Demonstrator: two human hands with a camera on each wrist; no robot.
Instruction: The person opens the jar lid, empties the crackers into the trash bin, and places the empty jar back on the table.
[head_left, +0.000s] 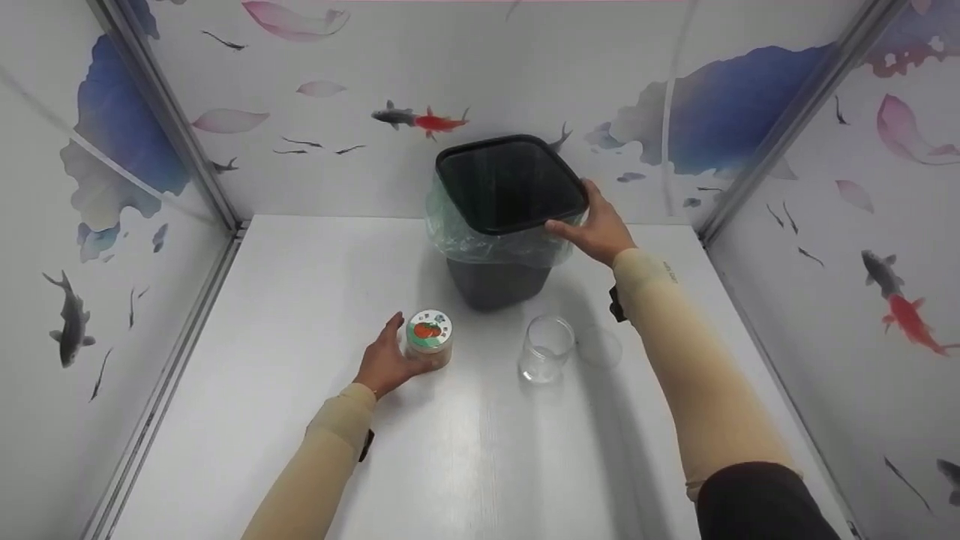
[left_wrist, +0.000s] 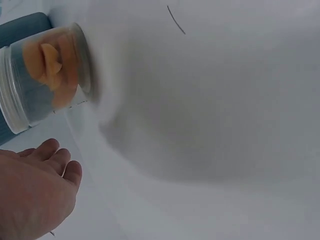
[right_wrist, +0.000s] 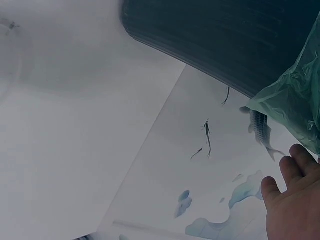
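Observation:
My left hand is beside a clear jar with a tomato-printed lid, its thumb at the jar's front. In the left wrist view the jar shows orange pieces, and the visible fingertips are apart from it. My right hand is spread at the rim of a black trash bin, thumb at the front and fingers along the right side. A green translucent bag lines this bin. In the right wrist view the fingers look extended below the bag.
A clear, lidless glass jar stands right of the lidded one. Next to it lies a clear round disc. The white table is bounded by a back wall and side walls printed with fish and petals.

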